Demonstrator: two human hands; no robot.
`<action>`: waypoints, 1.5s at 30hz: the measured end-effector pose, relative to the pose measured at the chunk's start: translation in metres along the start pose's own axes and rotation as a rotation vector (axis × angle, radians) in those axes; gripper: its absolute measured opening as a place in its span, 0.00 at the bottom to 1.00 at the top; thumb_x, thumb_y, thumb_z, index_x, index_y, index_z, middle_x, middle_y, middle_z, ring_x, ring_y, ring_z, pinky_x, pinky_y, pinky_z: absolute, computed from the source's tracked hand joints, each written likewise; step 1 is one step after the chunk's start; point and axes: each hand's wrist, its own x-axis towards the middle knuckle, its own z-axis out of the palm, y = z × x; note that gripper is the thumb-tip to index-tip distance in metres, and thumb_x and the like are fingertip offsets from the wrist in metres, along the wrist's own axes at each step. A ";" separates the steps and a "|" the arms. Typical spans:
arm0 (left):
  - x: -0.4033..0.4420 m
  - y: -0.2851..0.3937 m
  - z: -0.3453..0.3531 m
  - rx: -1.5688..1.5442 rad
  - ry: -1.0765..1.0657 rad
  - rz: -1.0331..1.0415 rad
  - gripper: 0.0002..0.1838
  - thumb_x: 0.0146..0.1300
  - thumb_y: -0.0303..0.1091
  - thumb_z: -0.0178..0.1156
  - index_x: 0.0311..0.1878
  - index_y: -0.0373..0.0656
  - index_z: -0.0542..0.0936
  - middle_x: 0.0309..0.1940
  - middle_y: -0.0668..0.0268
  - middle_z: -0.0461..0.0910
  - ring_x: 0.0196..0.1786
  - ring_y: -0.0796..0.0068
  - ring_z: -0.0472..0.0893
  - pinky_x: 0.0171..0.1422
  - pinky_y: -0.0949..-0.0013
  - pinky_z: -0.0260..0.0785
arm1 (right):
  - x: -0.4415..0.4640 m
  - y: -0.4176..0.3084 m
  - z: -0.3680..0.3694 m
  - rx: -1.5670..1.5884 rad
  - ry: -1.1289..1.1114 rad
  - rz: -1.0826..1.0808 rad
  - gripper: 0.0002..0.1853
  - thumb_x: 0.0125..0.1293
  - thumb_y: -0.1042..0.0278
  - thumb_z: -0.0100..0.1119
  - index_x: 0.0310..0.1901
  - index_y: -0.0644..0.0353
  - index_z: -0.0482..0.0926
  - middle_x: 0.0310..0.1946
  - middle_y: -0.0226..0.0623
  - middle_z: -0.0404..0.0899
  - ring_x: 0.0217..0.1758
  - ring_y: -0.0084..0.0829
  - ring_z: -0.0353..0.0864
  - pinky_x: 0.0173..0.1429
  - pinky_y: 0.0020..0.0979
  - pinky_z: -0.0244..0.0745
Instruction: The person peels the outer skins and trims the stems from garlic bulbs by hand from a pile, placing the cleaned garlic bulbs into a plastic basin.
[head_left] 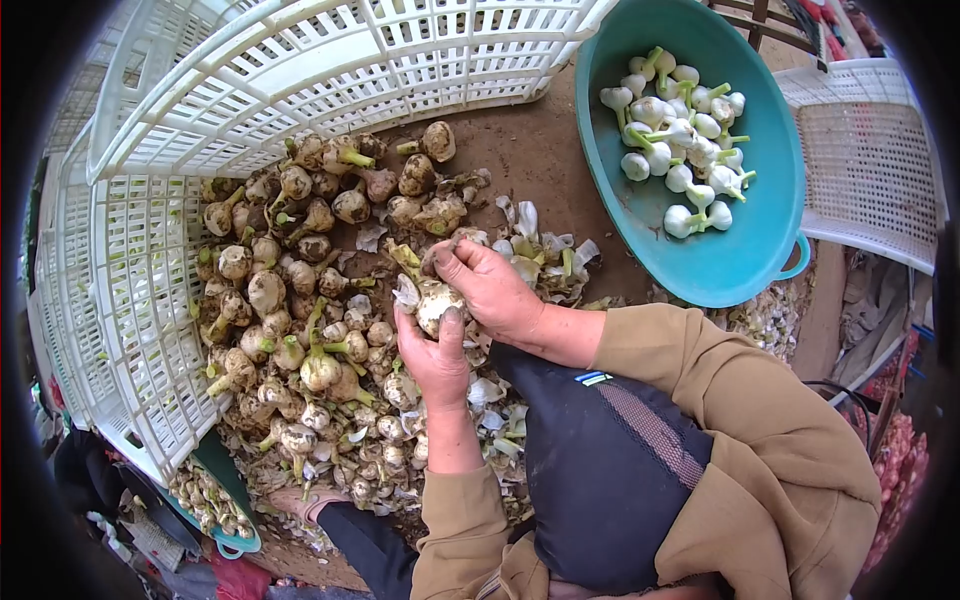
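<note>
The left hand (435,365) cupped a garlic bulb (438,308) from below, its fingers curled behind and its thumb set against the side. The bulb was above the scattered peelings, with a loose flap of skin (406,293) beside the fingertips. The right hand (495,295) was bent nearly closed at the bulb's upper end; I could not tell whether it had hold of skin or stalk. Good handling here seemed to ask for a steady, light cradle on the left and short pulls on the right, so that the cloves stayed together.

Farthest left, a white crate (135,300) walled in the soiled bulbs (266,292), with a small green tub (238,545) below it. A bare foot (300,503) rested at the heap's lower edge. Another crate (345,65) hemmed the top. Peelings (527,220) littered the ground past the hands, an easy place to lose a dropped bulb. Rightward, beyond the right forearm, sat a teal basin (700,275) of pale bulbs (680,130), then a white basket (860,150).
</note>
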 end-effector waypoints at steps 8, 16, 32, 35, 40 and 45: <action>0.003 -0.001 -0.009 -0.031 0.004 0.167 0.19 0.58 0.26 0.63 0.51 0.37 0.71 0.49 0.62 0.75 0.51 0.72 0.74 0.59 0.69 0.66 | 0.000 -0.005 -0.028 0.272 -0.130 0.445 0.22 0.71 0.50 0.43 0.59 0.55 0.64 0.50 0.33 0.73 0.51 0.28 0.74 0.55 0.37 0.73; 0.020 0.049 -0.026 0.629 -0.055 0.337 0.18 0.48 0.17 0.65 0.46 0.35 0.78 0.44 0.62 0.74 0.46 0.69 0.75 0.51 0.70 0.69 | -0.001 -0.013 -0.034 -0.320 -0.208 0.082 0.30 0.61 0.57 0.63 0.60 0.61 0.62 0.47 0.33 0.69 0.49 0.22 0.70 0.53 0.25 0.70; 0.025 0.061 -0.039 0.961 -0.310 0.415 0.10 0.47 0.18 0.59 0.35 0.38 0.79 0.28 0.60 0.76 0.30 0.62 0.75 0.37 0.67 0.69 | -0.001 -0.041 -0.040 -0.620 -0.406 0.235 0.34 0.57 0.36 0.58 0.49 0.64 0.72 0.39 0.35 0.78 0.42 0.25 0.75 0.47 0.29 0.72; 0.028 0.055 -0.054 0.599 -0.269 -0.031 0.04 0.59 0.23 0.59 0.34 0.32 0.77 0.27 0.65 0.78 0.29 0.78 0.74 0.35 0.75 0.66 | -0.004 -0.049 -0.040 -0.855 -0.653 -0.206 0.31 0.48 0.62 0.67 0.56 0.58 0.69 0.51 0.40 0.73 0.53 0.36 0.72 0.58 0.34 0.67; 0.029 0.034 -0.055 -0.334 0.038 -0.512 0.17 0.61 0.33 0.61 0.47 0.32 0.71 0.38 0.57 0.79 0.38 0.70 0.81 0.42 0.69 0.77 | -0.002 -0.042 -0.035 -0.872 -0.631 -0.525 0.31 0.44 0.76 0.66 0.55 0.55 0.71 0.58 0.38 0.68 0.61 0.41 0.67 0.64 0.38 0.64; 0.023 0.023 -0.034 -0.516 0.106 -0.479 0.16 0.62 0.35 0.60 0.49 0.36 0.73 0.41 0.63 0.79 0.41 0.74 0.79 0.45 0.71 0.73 | -0.009 -0.052 -0.022 -1.165 -0.404 -0.881 0.25 0.44 0.67 0.69 0.49 0.49 0.79 0.52 0.28 0.74 0.53 0.40 0.70 0.57 0.39 0.68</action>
